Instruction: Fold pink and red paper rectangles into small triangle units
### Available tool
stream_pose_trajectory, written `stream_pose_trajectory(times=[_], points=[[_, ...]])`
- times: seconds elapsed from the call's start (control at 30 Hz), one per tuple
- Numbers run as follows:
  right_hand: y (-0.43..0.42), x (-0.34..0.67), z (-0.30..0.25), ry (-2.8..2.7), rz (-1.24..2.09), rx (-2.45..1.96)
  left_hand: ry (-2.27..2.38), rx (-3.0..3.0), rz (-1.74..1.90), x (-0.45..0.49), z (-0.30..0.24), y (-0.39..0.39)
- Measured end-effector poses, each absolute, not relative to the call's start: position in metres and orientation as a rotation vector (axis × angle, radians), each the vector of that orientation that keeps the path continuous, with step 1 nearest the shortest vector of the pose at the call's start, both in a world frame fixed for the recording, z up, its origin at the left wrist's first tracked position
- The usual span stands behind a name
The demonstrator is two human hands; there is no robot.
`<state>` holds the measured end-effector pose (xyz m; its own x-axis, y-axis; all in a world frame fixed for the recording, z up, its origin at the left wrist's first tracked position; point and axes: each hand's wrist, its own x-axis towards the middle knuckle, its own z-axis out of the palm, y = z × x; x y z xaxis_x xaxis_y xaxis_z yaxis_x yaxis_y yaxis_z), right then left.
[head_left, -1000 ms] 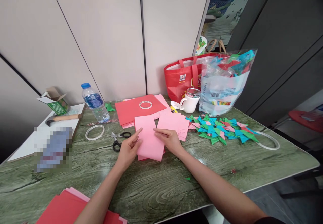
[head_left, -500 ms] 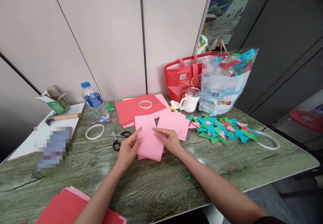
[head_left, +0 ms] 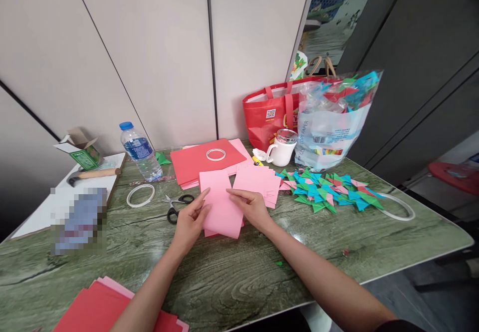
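A pink sheet of paper [head_left: 222,212] is held between both hands above the table, its lower right corner curling a little. My left hand [head_left: 192,219] pinches the sheet's left edge with thumb and fingers. On the opposite edge, my right hand [head_left: 250,207] grips it between thumb and forefinger. More pink and red paper shows under the held sheet. Beside it to the right lie cut pink pieces [head_left: 254,179]. Black-handled scissors [head_left: 175,206], blades parted, rest just left of my left hand.
Red sheets [head_left: 202,165] with a tape roll [head_left: 216,155] lie behind. Folded paper pieces [head_left: 325,189], a white mug [head_left: 282,150] and a filled plastic bag [head_left: 331,135] stand right. A water bottle [head_left: 140,152], another tape roll [head_left: 140,195] and a hammer [head_left: 95,173] are left. Red paper [head_left: 93,307] lies front left.
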<state>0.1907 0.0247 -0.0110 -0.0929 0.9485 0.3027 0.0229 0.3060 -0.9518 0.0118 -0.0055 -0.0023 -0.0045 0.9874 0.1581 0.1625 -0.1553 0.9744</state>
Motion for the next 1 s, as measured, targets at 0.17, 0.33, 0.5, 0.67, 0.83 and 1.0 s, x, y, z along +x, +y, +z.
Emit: stream_pose_trajectory(times=[0.17,0.33,0.5,0.67,0.83,1.0], points=[[0.0221,0.1913,-0.0085,-1.435,0.959,-0.947,1.281,1.487,1.294,0.0147,0.0028,-0.0086],[0.0214,0.1913,-0.0091,-1.418,0.931,-0.955,1.303,1.495,1.312,0.0161,0.0068,-0.0112],[0.0219,0.1915,-0.0096,-1.409,0.931,-0.944,1.297,1.494,1.320,0.0160,0.0070,-0.0115],[0.0211,0.1914,-0.0076,-1.399,0.946,-0.959,1.304,1.485,1.317,0.0154,0.0036,-0.0105],[0.0221,0.1914,-0.0071,-1.406,0.960,-0.941,1.298,1.479,1.319,0.0154,0.0025,-0.0101],[0.0229,0.1924,-0.0058,-1.421,0.936,-0.926,1.285,1.486,1.299,0.0156,0.0013,-0.0102]])
